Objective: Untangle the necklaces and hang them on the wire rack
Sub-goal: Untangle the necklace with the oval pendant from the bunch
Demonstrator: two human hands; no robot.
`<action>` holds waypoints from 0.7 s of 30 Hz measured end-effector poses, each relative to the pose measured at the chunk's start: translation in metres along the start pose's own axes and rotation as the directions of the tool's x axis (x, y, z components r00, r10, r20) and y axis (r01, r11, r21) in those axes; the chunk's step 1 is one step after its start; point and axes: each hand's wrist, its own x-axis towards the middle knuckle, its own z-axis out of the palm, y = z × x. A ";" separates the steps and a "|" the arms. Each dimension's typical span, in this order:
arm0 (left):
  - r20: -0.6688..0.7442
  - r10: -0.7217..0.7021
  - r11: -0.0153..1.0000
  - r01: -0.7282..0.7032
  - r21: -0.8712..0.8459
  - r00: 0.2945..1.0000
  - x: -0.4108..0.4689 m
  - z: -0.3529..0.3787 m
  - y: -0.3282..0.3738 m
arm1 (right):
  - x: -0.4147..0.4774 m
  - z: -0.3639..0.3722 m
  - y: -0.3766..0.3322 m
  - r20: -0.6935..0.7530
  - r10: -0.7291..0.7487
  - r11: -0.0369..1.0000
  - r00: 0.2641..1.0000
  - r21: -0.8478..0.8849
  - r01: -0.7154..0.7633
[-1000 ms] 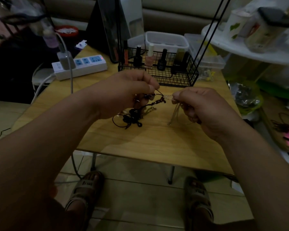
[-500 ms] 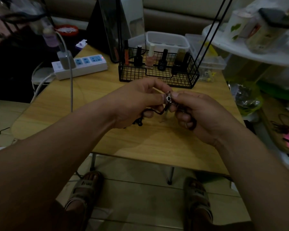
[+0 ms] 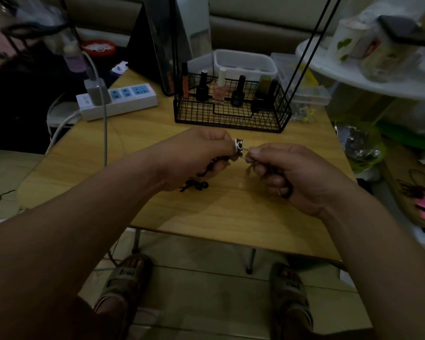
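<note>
Step in hand, as I judge it: untangling. Nothing hangs on the rack yet.

The left hand (image 3: 201, 153) is above the pale wooden worktop (image 3: 231, 212), fingers curled, its grip closed on the black cord necklace (image 3: 194, 185). The cord's knotted loose end trails down beneath; I cannot tell whether it touches the worktop. A round silver pendant (image 3: 238, 146) with a dark centre sits at the fingertips.

A thin silver chain (image 3: 246, 158) runs short and taut to the right hand (image 3: 292, 173), whose grip pinches it between thumb and forefinger.

The black wire rack (image 3: 231, 116) stands behind, well apart.

Next move likely calls for slackening the chain and easing the pendant through the cord, not pulling harder.
</note>
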 end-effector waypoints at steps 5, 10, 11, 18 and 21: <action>-0.110 0.000 0.998 0.008 0.070 0.994 0.003 0.006 -0.003 | 0.002 0.007 0.002 0.021 0.014 0.995 1.000 0.096 -0.016; -0.061 -0.009 0.997 0.005 -0.076 0.998 0.002 0.002 -0.002 | 0.005 0.006 0.003 -0.022 0.034 0.988 0.999 0.153 -0.030; -0.055 -0.001 0.999 -0.002 -0.054 0.998 0.001 0.001 -0.002 | 0.005 0.005 0.003 -0.022 0.037 0.987 0.999 0.159 -0.033; -0.112 0.073 0.957 -0.038 0.288 0.991 0.000 -0.001 -0.002 | 0.005 0.006 0.001 -0.093 -0.038 0.983 0.995 0.175 0.054; -0.152 0.114 0.883 -0.030 0.468 0.982 0.000 -0.004 -0.002 | 0.003 0.002 -0.002 -0.124 -0.068 0.975 0.990 0.203 0.092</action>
